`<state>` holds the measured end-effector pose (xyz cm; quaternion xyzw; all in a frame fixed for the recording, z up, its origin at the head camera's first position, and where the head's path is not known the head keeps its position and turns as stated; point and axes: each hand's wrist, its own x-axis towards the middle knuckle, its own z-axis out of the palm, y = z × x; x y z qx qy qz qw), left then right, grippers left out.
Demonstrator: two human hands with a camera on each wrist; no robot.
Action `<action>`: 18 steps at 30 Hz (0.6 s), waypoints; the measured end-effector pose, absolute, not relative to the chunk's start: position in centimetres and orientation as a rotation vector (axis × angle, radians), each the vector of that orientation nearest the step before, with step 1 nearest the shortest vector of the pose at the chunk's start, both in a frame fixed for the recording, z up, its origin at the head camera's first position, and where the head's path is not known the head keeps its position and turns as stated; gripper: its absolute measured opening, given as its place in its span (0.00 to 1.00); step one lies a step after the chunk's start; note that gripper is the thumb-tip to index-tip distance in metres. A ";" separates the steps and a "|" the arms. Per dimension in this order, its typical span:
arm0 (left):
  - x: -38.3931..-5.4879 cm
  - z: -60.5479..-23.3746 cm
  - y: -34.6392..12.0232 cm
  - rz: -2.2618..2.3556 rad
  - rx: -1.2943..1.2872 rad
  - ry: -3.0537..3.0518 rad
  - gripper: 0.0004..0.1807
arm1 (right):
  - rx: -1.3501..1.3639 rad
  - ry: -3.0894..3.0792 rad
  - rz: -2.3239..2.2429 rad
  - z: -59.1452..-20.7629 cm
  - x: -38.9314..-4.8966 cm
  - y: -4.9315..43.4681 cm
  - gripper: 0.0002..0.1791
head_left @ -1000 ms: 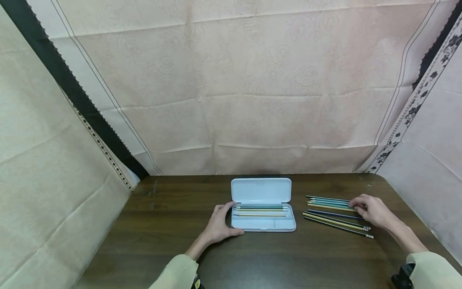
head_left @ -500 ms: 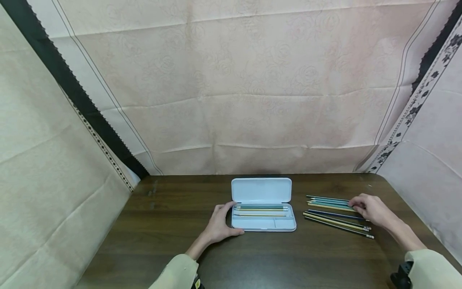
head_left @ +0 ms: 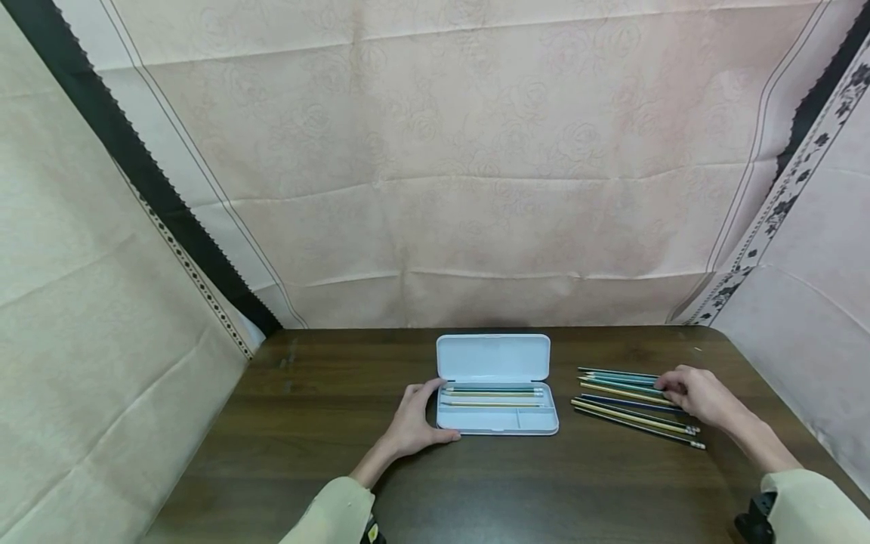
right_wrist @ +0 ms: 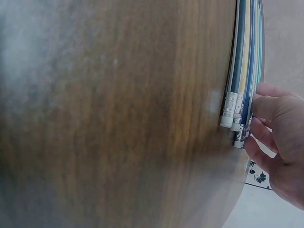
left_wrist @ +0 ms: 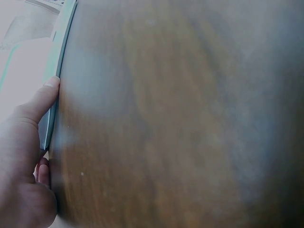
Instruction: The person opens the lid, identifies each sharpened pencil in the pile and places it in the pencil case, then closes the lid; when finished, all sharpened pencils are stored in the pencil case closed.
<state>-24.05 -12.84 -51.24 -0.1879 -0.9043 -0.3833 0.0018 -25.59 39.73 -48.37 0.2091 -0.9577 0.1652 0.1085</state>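
Observation:
In the head view a light blue pencil case (head_left: 498,421) lies on the table with its lid (head_left: 492,358) raised at the back. A few pencils (head_left: 492,392) lie lengthwise inside. My left hand (head_left: 413,425) grips the case's left end, thumb at the front edge and fingers at the back corner. To the right, my right hand (head_left: 700,394) pinches a teal pencil (head_left: 628,383) near its right end. Beside it lie a yellow pencil (head_left: 628,391) and several dark and yellow pencils (head_left: 635,417). White erasers (right_wrist: 228,110) show in the right wrist view; the exact grip there is partly hidden.
The brown wooden table (head_left: 503,483) reaches back to a pale patterned cloth (head_left: 476,189). More cloth hangs at the left (head_left: 102,317) and right (head_left: 809,287) sides. Black cameras sit on both wrists, the right camera (head_left: 756,517) showing more fully.
The yellow pencil under my right fingers has turned slightly, its right end coming nearer to the dark pencils. My left hand and the case stay in place.

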 end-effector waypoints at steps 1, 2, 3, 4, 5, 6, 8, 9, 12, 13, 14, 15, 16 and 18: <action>-24.0 -51.2 -12.8 -1.202 -0.589 -2.838 0.51 | 0.618 -2.821 0.488 -48.4 -25.6 39.7 0.11; -24.0 -51.2 -12.9 -1.204 -0.586 -2.839 0.51 | 0.622 -2.826 0.489 -48.4 -25.6 39.7 0.11; -24.0 -51.2 -12.9 -1.204 -0.582 -2.842 0.51 | 0.625 -2.829 0.486 -48.4 -25.6 39.6 0.11; -24.0 -51.2 -12.9 -1.204 -0.580 -2.844 0.51 | 0.628 -2.831 0.486 -48.4 -25.6 39.5 0.11; -24.0 -51.2 -12.9 -1.208 -0.578 -2.845 0.51 | 0.628 -2.833 0.481 -48.4 -25.7 39.5 0.11; -23.9 -51.1 -12.9 -1.209 -0.576 -2.848 0.51 | 0.626 -2.835 0.481 -48.4 -25.7 39.5 0.11; -24.0 -51.1 -12.9 -1.210 -0.579 -2.844 0.51 | 0.627 -2.829 0.480 -48.4 -25.6 39.5 0.11; -24.0 -51.1 -12.9 -1.209 -0.580 -2.843 0.51 | 0.626 -2.827 0.482 -48.4 -25.6 39.4 0.11; -24.0 -51.2 -12.9 -1.213 -0.587 -2.837 0.51 | 0.626 -2.822 0.484 -48.3 -25.4 39.4 0.12; -24.0 -51.2 -12.9 -1.215 -0.591 -2.833 0.51 | 0.625 -2.824 0.486 -48.4 -25.4 39.4 0.12; -24.0 -51.2 -12.9 -1.217 -0.592 -2.831 0.51 | 0.621 -2.826 0.487 -48.4 -25.3 39.4 0.12; -24.0 -51.2 -12.9 -1.221 -0.591 -2.831 0.51 | 0.619 -2.829 0.488 -48.4 -25.3 39.4 0.12; -24.0 -51.2 -12.9 -1.222 -0.594 -2.829 0.51 | 0.618 -2.831 0.488 -48.4 -25.3 39.5 0.12; -24.0 -51.2 -12.9 -1.216 -0.588 -2.835 0.51 | 0.616 -2.827 0.487 -48.4 -25.3 39.5 0.12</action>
